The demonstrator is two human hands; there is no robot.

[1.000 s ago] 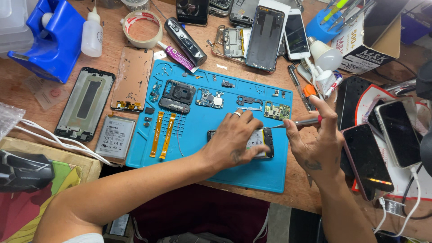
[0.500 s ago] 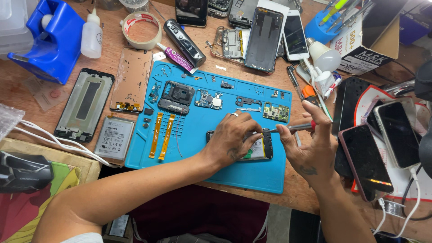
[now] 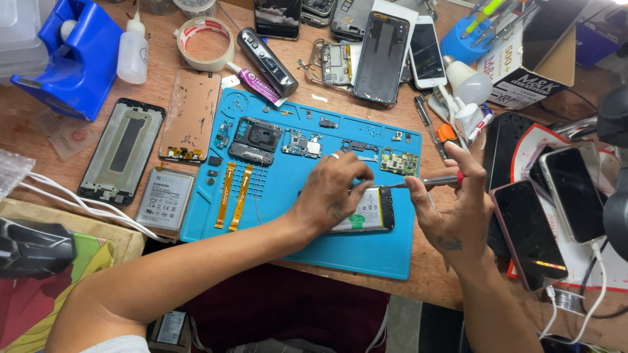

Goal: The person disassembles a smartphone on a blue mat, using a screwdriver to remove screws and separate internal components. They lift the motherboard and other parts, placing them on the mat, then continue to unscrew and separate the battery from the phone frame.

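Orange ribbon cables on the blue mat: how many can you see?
2. Both orange ribbon cables lie side by side at the blue mat's left part: one nearer the edge, one just right of it. The left hand could hide others.
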